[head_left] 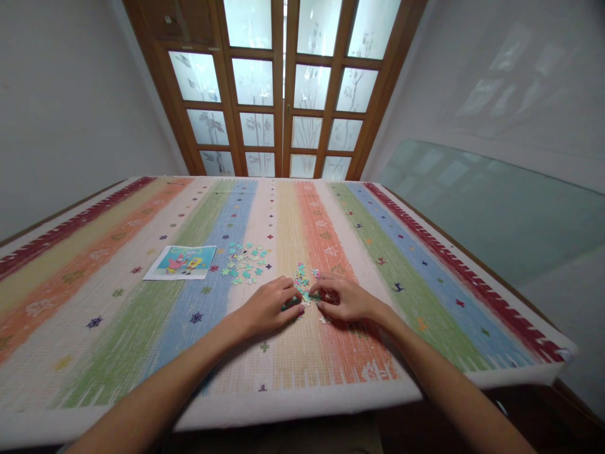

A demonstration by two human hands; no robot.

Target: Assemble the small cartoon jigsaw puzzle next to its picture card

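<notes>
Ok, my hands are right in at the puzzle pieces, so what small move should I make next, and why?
I'd probably slide your left hand slightly aside: it and your right hand crowd in around the small cluster of pieces, hiding part of it, while the picture card lies face up to the left, handy for comparing.

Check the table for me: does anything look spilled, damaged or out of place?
Nothing stands out. The loose puzzle pieces beside the picture sheet are scattered, but cluster together; the striped tablecloth shows no visible spill or tear.
</notes>
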